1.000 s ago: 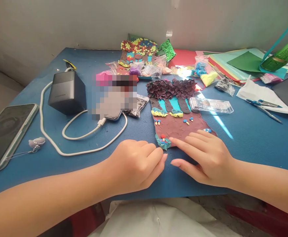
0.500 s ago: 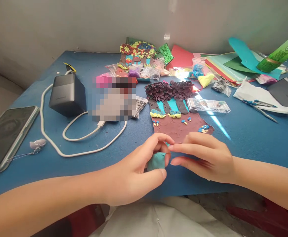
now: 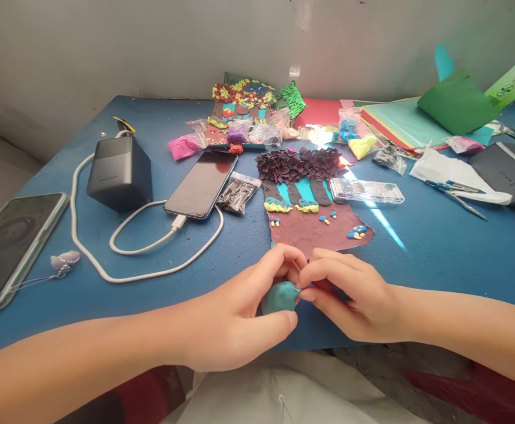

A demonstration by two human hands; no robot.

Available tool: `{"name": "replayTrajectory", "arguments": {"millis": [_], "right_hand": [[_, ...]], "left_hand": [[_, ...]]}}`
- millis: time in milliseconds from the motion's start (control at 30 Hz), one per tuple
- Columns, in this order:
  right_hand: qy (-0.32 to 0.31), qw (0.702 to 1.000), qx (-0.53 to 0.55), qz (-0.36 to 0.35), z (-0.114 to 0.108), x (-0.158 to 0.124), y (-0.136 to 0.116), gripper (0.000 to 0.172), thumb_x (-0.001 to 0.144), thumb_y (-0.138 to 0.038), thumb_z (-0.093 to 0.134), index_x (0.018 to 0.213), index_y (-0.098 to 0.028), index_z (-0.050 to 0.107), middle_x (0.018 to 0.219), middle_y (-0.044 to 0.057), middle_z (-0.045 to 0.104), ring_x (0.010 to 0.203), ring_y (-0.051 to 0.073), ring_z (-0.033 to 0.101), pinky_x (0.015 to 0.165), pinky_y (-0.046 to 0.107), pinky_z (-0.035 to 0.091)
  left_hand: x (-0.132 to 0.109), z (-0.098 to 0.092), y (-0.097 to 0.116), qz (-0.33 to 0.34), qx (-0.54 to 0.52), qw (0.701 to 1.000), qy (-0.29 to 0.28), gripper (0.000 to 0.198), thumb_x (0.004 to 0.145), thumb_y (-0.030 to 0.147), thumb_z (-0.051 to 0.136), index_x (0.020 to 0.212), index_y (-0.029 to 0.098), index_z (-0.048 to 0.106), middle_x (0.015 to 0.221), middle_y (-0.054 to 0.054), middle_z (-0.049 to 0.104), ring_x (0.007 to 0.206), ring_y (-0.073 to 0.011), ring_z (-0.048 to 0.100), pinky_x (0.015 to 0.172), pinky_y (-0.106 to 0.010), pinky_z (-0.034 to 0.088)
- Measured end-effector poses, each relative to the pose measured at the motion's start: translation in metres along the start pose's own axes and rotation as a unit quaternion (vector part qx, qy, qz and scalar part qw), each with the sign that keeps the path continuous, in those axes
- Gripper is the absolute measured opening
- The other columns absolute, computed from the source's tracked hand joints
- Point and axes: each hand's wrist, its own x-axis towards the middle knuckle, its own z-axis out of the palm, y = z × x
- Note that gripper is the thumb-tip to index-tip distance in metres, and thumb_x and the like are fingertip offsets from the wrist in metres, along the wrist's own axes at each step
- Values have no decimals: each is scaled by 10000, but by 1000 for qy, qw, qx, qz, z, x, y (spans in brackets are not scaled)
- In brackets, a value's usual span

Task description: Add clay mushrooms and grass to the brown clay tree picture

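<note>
A small rounded lump of teal modelling clay [image 3: 279, 298] is cupped between the curled thumb and fingers of the left hand [image 3: 235, 321], and its 3 o'clock edge is pinched by the closed fingertips of the right hand [image 3: 354, 300]. The flat brown clay picture with purple treetops [image 3: 319, 231] is laid just at 12 o'clock from the grip on the blue tabletop [image 3: 438, 253], its long axis run from 6 to 12.

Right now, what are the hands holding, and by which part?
The left hand grips a teal clay lump from its left side; the right hand pinches its right edge.
</note>
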Motion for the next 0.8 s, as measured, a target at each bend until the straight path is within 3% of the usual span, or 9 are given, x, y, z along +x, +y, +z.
{"name": "replayTrajectory", "arguments": {"millis": [100,167,233,300,333,400,500,600,800], "right_hand": [[4,999,48,19,-7,-5,4,204,1022,-246,303,876,-202,438,647,-41,439,529,81,408,487,196,384],[60,996,64,32,-14,-7,9,293,1036,-334,275,796,-217,395,596,-63,347,476,77,345,449,205,342],[123,991,30,33,-22,-7,13,342,1032,-345,306,728,-214,390,560,-63,328,457,77,335,438,217,323],[172,983,-52,37,-28,-4,14,282,1010,-281,400,750,-206,480,580,-42,457,484,80,422,458,222,364],[181,978,-97,41,-29,-2,13,204,986,-231,462,797,-204,532,622,-28,540,506,80,468,467,220,384],[176,970,-165,40,-30,2,11,90,929,-143,554,881,-205,597,724,-1,653,566,85,557,478,215,414],[145,969,-200,21,-25,3,12,104,892,-109,599,859,-206,616,774,10,700,598,92,606,466,208,429],[123,964,-233,20,-19,0,18,140,893,-125,593,775,-195,565,690,-4,669,547,85,574,471,200,436],[88,932,-352,-17,-20,-2,20,265,910,-126,519,678,-216,428,543,-26,494,494,110,457,471,238,364]], "left_hand": [[1,-2,-1,40,91,995,24,244,859,92,412,1062,213,475,940,-28,601,825,-114,573,707,-214,521],[2,-3,-4,97,195,974,68,176,858,101,422,967,187,531,839,-32,595,739,-121,554,650,-222,500],[4,-1,-8,184,332,917,121,135,854,94,445,868,165,559,735,-39,586,652,-134,528,581,-245,464],[6,1,-11,236,435,855,155,144,852,79,471,795,160,576,650,-33,581,568,-133,497,515,-255,415],[6,2,-12,239,462,838,162,153,853,75,481,779,159,586,637,-32,592,546,-130,494,496,-254,399],[7,2,-14,223,474,833,179,150,860,87,490,815,145,621,700,-50,643,548,-120,524,481,-243,395],[8,0,-17,208,484,828,193,195,883,126,480,962,120,659,915,-93,699,586,-107,588,489,-230,424],[8,-2,-21,211,498,823,171,239,903,153,455,1005,123,669,1013,-102,705,613,-115,635,513,-240,466],[6,-2,-21,232,523,809,139,275,910,147,421,949,109,691,968,-110,712,721,-162,686,568,-265,535]]}}
